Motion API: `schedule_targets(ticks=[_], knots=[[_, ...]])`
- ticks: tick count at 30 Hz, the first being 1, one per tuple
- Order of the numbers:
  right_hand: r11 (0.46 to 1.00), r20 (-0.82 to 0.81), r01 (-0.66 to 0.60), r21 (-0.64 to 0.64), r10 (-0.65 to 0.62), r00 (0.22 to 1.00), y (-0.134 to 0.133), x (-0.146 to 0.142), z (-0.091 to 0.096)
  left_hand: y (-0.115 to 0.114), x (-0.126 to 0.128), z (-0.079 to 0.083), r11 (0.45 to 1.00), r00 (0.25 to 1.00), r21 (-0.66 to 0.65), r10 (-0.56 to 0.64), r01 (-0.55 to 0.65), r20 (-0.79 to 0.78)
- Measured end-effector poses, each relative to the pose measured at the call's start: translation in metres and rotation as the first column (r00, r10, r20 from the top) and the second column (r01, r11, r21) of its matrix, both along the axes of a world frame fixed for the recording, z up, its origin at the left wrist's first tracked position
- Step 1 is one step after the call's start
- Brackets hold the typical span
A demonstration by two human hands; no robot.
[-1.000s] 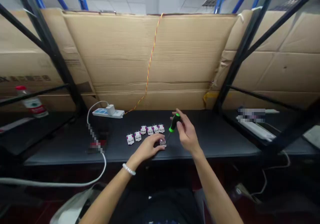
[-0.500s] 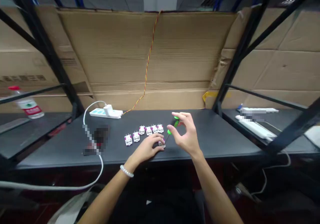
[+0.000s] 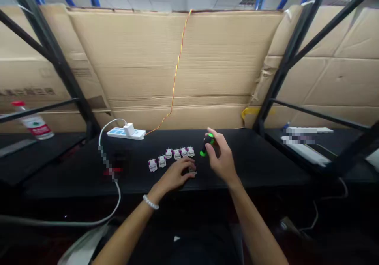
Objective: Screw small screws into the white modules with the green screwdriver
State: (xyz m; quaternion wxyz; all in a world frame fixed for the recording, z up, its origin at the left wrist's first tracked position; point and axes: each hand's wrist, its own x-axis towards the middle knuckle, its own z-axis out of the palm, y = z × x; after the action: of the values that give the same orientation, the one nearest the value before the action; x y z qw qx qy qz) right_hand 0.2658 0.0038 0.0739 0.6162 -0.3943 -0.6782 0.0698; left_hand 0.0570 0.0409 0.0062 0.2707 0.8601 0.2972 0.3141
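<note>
My left hand [image 3: 177,175] rests on the dark tabletop, fingers curled round a small white part [image 3: 192,171] that they partly cover. In my right hand [image 3: 221,157] is a screwdriver [image 3: 209,139] with a black and green handle, gripped between thumb and fingers. It leans down toward the part at my left hand; its thin shaft is hard to make out against the dark top. Beyond my left hand several small white and purple parts [image 3: 177,153] lie in a loose row, with small prongs on their far edges.
A white power strip [image 3: 121,133] with a plugged-in charger stands at the back left, its white cable [image 3: 118,202] looping to the front edge. A bottle [image 3: 37,125] is at far left. Black metal posts [image 3: 274,75] and cardboard panels [image 3: 219,60] enclose the table [image 3: 254,154].
My right hand has shifted slightly, and its fingers have closed more round the screwdriver handle. My left hand stays on the same part. The picture's lighting has changed.
</note>
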Motion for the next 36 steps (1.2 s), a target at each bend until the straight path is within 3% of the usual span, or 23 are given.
schedule_targets(ticks=[3,9,15,21,27,33,36], knots=[[0.991,-0.011,-0.121,-0.056,0.12,0.993,0.0003,0.002,-0.0016,0.0001,-0.0001,0.0004,1.0,1.0,-0.003,-0.003,0.003,0.005],[0.99,0.022,0.112,0.086,-0.114,0.993,-0.0014,0.0,0.002,-0.0003,-0.0001,0.0011,1.0,1.0,-0.005,0.006,-0.006,-0.018],[0.997,0.051,-0.08,0.008,0.079,0.996,-0.004,0.0019,0.0039,-0.0017,0.0,0.0032,1.0,1.0,-0.004,0.001,-0.001,-0.012],[0.988,0.045,0.12,0.095,-0.125,0.991,-0.0017,-0.0002,0.0019,-0.0002,-0.0004,-0.0007,1.0,1.0,-0.007,0.011,-0.011,-0.006],[0.996,0.024,-0.093,0.006,0.093,0.995,0.0045,0.0058,-0.0028,-0.0012,0.0003,0.0014,1.0,1.0,-0.013,0.013,-0.013,-0.024],[0.99,0.041,0.112,0.087,-0.116,0.992,0.0026,0.0039,0.0014,-0.0018,0.0001,0.0023,1.0,0.999,-0.02,0.02,-0.021,-0.034],[1.0,0.041,0.013,0.025,-0.014,0.999,0.0036,0.0044,0.0,-0.0008,-0.0002,0.0014,1.0,1.0,-0.018,0.01,-0.01,-0.019]])
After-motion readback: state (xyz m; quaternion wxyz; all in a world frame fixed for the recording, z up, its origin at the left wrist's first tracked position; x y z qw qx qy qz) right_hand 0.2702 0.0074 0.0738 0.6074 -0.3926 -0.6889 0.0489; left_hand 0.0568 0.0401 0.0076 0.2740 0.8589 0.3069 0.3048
